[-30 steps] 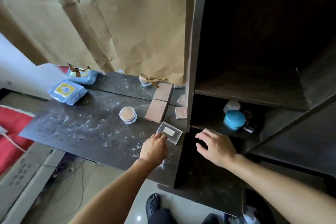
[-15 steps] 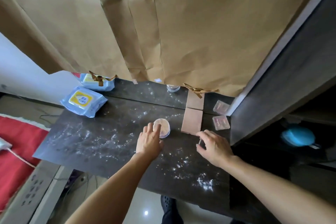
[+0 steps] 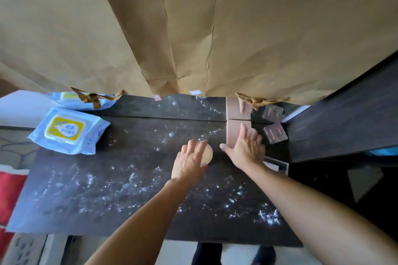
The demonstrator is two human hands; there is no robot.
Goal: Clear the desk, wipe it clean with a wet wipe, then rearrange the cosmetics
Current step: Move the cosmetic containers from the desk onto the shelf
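Round cream-coloured compact (image 3: 207,154) sits mid-desk, slightly right of centre, on the dark desk (image 3: 120,180). Left hand (image 3: 189,162) lies over its left half, fingers spread flat on top; cannot tell if it actually grips the compact or just rests on it. Right hand (image 3: 245,148) is just right of the compact, palm down, fingers extended onto the near pink rectangular case (image 3: 233,130); flat, not curled round anything. The thumb points toward the compact, with a small gap between the two hands.

A second pink rectangular case (image 3: 234,108) lies directly behind the first, end to end, at the seam of the raised back strip of the desk. Right of the cases are two small clear square cases (image 3: 275,133) (image 3: 273,112), one nearer and one farther back. A clear flat case with white label (image 3: 277,166) sits at the right desk edge, partly hidden by the right forearm.

Desk surface is speckled all over with white powder (image 3: 267,217), densest at front right. Far left: blue wet wipe pack with yellow label (image 3: 66,130), and a second wet wipe pack (image 3: 86,100) behind it, half covered by the paper. Brown kraft paper (image 3: 193,28) hangs over the back of the desk, with torn twisted scraps at its lower edge. Dark cabinet side panel (image 3: 344,118) butts against the desk on the right. Red mat (image 3: 10,191) on floor at left. Dark shoes (image 3: 206,253) visible below the front edge.
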